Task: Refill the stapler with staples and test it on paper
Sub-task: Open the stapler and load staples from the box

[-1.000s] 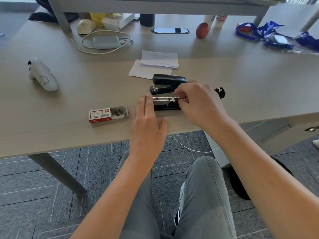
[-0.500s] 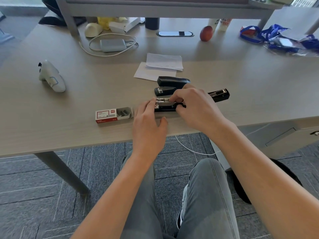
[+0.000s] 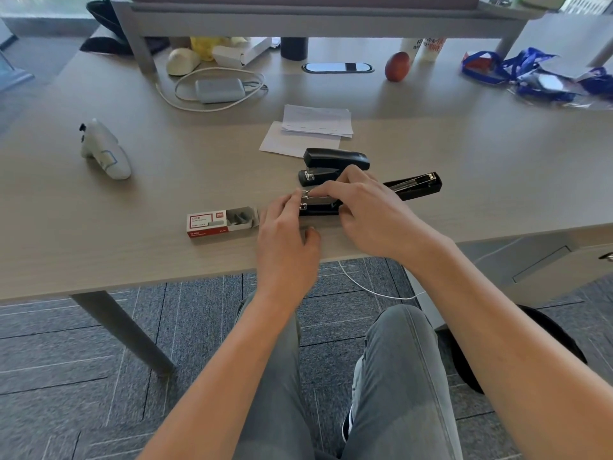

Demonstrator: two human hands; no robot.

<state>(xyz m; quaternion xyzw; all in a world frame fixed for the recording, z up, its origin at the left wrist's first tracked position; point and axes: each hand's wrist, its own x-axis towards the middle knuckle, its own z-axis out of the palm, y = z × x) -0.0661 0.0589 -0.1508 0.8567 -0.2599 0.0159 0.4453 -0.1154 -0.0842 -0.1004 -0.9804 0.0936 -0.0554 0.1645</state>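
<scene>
A black stapler (image 3: 414, 187) lies opened flat near the desk's front edge, its lid swung out to the right and its metal staple channel facing up. My left hand (image 3: 287, 237) rests at the channel's left end, fingertips touching the metal. My right hand (image 3: 368, 207) covers the middle of the stapler, fingers pinched over the channel; whether they hold staples is hidden. A second black stapler (image 3: 335, 161) stands shut just behind. An open red-and-white staple box (image 3: 220, 222) lies to the left. White paper sheets (image 3: 313, 126) lie further back.
A white handheld controller (image 3: 104, 152) lies at the left. A grey power adapter with a coiled white cable (image 3: 217, 89), a red apple (image 3: 397, 66), cups and blue lanyards (image 3: 517, 71) sit at the back under a grey shelf (image 3: 298, 13).
My left hand's fingers have slid forward onto the channel's left end. My right hand has stayed pinched over the channel. The camera has drifted, shifting the scene rightward in view.
</scene>
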